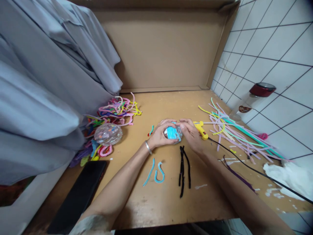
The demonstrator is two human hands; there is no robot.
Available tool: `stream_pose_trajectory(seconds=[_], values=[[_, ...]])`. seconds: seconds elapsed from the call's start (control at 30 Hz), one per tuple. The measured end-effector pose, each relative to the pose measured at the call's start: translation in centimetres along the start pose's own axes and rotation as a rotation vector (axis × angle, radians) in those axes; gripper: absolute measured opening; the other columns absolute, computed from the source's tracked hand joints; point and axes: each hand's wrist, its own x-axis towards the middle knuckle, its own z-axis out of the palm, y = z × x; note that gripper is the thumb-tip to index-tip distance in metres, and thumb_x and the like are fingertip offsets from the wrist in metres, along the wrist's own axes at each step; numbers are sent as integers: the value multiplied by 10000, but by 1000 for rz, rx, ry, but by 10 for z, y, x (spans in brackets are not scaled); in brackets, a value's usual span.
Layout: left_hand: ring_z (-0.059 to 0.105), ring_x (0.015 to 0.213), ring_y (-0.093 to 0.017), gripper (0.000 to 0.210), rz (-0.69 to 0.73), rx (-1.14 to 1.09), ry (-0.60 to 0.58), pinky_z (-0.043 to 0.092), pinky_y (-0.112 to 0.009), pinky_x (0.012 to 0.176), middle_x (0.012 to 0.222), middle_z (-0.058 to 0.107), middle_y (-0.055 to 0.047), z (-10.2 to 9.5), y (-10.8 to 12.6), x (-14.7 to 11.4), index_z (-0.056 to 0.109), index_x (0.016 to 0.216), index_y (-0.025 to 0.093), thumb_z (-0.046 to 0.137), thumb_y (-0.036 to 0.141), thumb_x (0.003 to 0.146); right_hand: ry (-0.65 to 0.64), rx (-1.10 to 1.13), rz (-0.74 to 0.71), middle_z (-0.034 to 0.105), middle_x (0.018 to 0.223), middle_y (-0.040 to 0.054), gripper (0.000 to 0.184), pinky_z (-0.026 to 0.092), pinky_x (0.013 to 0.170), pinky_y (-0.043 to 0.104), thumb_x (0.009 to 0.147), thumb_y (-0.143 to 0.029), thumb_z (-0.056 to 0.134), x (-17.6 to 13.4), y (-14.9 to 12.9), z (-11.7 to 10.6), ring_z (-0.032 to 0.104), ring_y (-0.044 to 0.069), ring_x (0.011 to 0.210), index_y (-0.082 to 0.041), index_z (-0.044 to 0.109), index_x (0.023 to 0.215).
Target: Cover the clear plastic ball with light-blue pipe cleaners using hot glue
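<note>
Blue fuzzy strands wrap part of a clear ball (172, 133), which sits between the two hands above the middle of the table (158, 209); the left hand (159, 133) grasps it, fingers curled over the far side and thumb along the near side; the right hand (192, 133) is bent in at its right side, fingertips against or just beside it, and whether they pinch anything I cannot tell.

The ball looks light and hollow, its clear shell probably thin, smooth and easily dented; the blue wrap should be soft and give a better grip, though pressing there could shift the strands; the bare left side, cupped by the palm, seems the safest hold.

A yellow glue gun (201, 131) lies just beyond the right hand, and its cord (239, 152) trails to the lower right, past the long stems (251, 137), so room on that side is tight; blue stems (160, 181) and black stems (182, 166) lie between the forearms; a coloured pile (119, 112) and a phone (80, 195) bound the left; the widest open stretch runs from the hands to the upright cardboard (166, 49); the table's near edge is well apart from the ball.
</note>
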Motion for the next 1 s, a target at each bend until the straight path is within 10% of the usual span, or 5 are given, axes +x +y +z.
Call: stream_pose_trajectory(seconds=[0.4,0.63,1.0], values=[[598,1190,-291,475,-8,9,6,453,-488,1040,1276,639,-123,0,1,0,635,1025,222,860,393,644,65,-210,-63,637,1045,111,369,493,939,417,985,-410,413,7,2,-15,611,245,1050,-198,715,1003],[597,1203,-298,480,12,-4,30,446,-502,1040,1278,643,-125,2,-1,0,630,1027,223,868,383,641,-86,-1029,447,663,1072,186,411,461,796,387,863,-443,587,18,16,-54,641,320,987,-124,614,1121],[598,1210,-304,481,-10,-1,26,448,-512,1042,1276,644,-126,1,0,0,634,1018,221,876,356,625,-61,-1030,508,669,1092,181,467,420,715,346,863,-388,540,12,29,-39,634,308,965,-125,524,1249]])
